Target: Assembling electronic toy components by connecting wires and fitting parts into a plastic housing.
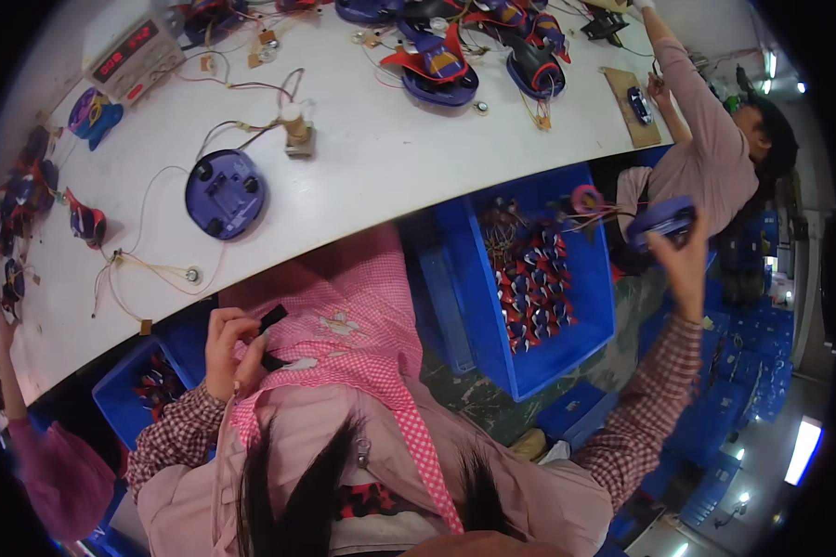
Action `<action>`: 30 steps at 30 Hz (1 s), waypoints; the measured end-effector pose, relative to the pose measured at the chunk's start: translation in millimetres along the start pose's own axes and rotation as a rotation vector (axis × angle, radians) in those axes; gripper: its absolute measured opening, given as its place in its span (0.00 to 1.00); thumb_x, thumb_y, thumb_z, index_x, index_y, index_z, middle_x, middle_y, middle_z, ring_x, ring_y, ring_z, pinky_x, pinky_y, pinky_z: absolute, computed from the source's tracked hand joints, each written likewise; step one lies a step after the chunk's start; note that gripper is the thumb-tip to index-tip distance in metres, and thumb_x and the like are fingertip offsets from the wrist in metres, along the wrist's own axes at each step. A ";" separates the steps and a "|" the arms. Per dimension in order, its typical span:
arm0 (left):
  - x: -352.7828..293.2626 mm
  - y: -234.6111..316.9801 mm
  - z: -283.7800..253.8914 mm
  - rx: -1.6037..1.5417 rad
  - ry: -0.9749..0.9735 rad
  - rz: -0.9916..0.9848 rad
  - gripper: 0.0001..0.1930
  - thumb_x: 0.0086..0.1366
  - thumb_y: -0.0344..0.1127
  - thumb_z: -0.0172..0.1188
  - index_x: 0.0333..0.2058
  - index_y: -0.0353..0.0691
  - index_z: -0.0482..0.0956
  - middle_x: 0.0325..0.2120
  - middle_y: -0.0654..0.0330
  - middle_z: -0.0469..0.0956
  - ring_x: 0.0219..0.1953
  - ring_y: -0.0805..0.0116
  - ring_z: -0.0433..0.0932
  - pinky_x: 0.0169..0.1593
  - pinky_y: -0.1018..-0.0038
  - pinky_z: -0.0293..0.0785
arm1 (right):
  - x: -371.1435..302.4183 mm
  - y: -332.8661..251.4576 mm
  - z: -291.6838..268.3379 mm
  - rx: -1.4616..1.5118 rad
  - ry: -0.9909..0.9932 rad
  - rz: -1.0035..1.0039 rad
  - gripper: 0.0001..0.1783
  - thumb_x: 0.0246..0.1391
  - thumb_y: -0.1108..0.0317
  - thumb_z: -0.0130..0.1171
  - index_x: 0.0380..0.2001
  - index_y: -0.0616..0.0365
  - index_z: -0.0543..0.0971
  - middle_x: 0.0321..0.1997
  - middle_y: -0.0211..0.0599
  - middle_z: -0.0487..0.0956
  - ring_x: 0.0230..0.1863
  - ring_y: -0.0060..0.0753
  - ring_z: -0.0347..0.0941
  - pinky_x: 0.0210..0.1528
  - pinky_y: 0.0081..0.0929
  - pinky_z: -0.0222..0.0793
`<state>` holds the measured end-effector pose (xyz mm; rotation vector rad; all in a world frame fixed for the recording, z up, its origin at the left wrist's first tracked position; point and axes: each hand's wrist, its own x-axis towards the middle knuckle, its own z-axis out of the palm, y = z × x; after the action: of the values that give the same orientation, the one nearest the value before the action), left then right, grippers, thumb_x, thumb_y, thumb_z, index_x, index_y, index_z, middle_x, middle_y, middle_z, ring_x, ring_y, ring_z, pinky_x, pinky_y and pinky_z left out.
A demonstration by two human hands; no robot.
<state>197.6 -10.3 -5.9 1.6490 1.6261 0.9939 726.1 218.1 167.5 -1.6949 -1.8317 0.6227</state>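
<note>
Out to the right, over the edge of a blue bin, my right hand [683, 265] is closed on a purple plastic base [661, 223]. Thin wires trail from it to the left, near a small pink ring [586, 200]. My left hand [229, 353] is at my lap, fingers curled round a short black stick-like tool [273, 318]; its exact kind is unclear. Ahead of that hand, another round purple base [226, 195] with black wheels lies upside down on the white table [372, 158], wired to a beige cylinder on a block [295, 125].
The blue bin [581, 343] holds rows of red-and-purple parts and wires. A second blue bin [121, 399] stands at left. A power supply [135, 60] and several toy-like assemblies [437, 70] sit on the table. Co-workers' arms [706, 102] show right and far left.
</note>
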 end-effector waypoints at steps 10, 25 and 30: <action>0.2 -15.4 1.3 -0.243 0.090 -0.007 0.07 0.53 0.23 0.58 0.32 0.34 0.74 0.27 0.59 0.69 0.29 0.69 0.69 0.34 0.77 0.66 | 116.1 -152.9 -80.1 0.035 0.216 -0.232 0.32 0.54 0.64 0.55 0.59 0.64 0.59 0.50 0.36 0.70 0.51 0.27 0.67 0.51 0.24 0.65; -28.7 -36.2 -2.9 -0.318 0.293 -0.159 0.04 0.56 0.24 0.59 0.31 0.33 0.75 0.27 0.60 0.71 0.27 0.74 0.70 0.31 0.81 0.65 | 205.8 -262.5 129.7 0.558 -0.191 -0.409 0.28 0.52 0.57 0.61 0.51 0.63 0.68 0.49 0.39 0.73 0.47 0.31 0.73 0.43 0.31 0.75; -37.9 -34.6 -7.0 -0.294 0.300 -0.199 0.04 0.55 0.24 0.59 0.31 0.33 0.75 0.27 0.59 0.72 0.27 0.73 0.71 0.31 0.80 0.66 | 205.5 -286.1 207.2 0.422 -0.439 -0.288 0.30 0.53 0.56 0.59 0.53 0.64 0.65 0.48 0.39 0.73 0.47 0.29 0.73 0.42 0.30 0.75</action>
<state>174.6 -46.6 -34.8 1.1622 1.6970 1.3500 367.1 404.1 226.5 -1.0501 -2.0003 1.2249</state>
